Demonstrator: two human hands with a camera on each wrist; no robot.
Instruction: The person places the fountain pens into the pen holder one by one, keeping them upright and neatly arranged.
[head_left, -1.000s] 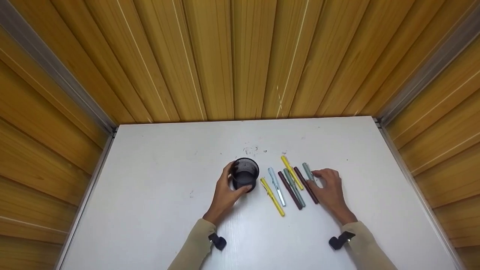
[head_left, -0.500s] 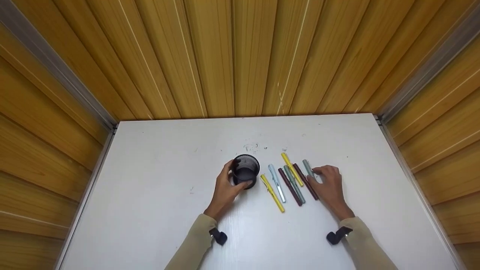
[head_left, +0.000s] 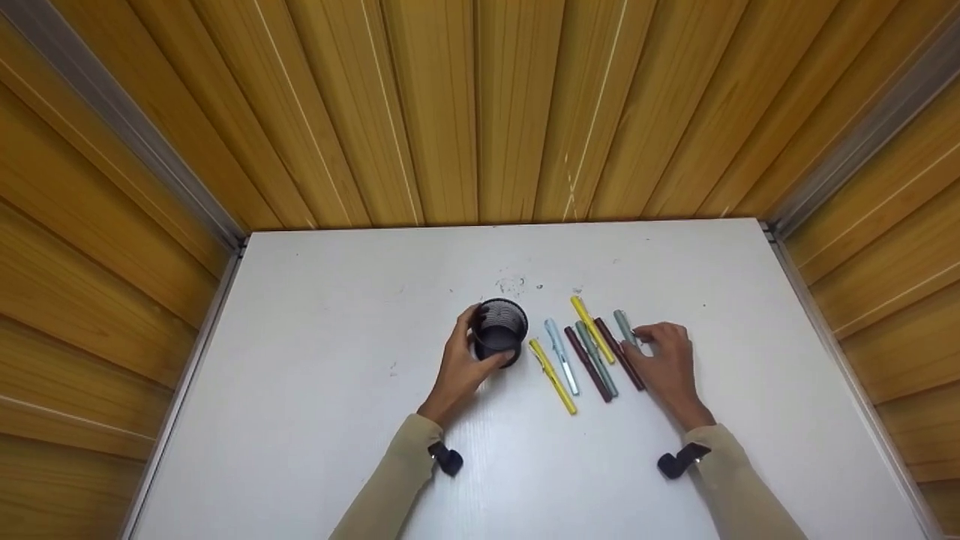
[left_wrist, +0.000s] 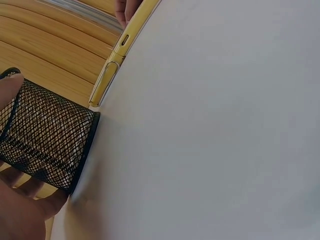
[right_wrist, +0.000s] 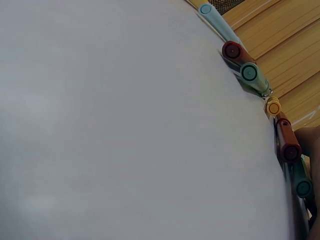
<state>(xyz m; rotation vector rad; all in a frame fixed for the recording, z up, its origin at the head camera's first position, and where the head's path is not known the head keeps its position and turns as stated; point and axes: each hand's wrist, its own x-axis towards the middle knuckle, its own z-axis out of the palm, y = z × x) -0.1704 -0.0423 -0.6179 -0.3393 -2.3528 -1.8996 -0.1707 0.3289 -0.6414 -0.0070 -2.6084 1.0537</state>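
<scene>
My left hand (head_left: 463,369) holds a black mesh pen cup (head_left: 504,313), thumb on its near side and fingers around its left. The cup stands upright on the white table, with nothing visible inside. In the left wrist view, its mesh wall (left_wrist: 47,132) sits between thumb and fingers. My right hand (head_left: 667,367) pinches the rightmost grey-green pen (head_left: 623,322) between thumb and fingertips; the pen lies along the tabletop, its lower part hidden by the hand. Beside it lies a maroon pen (head_left: 619,354), its end (right_wrist: 290,150) near my fingers in the right wrist view.
Between the hands lie more pens: a yellow pen (head_left: 553,377) nearest the cup, a light blue pen (head_left: 561,356), a maroon pen (head_left: 589,365), another grey-green pen (head_left: 602,367) and a yellow pen (head_left: 592,330) farther back. Wood-look panels (head_left: 510,112) wall the white table (head_left: 315,360).
The head view has tilted a little, so everything sits slightly higher in it. Both hands keep their places at the cup and the rightmost pen.
</scene>
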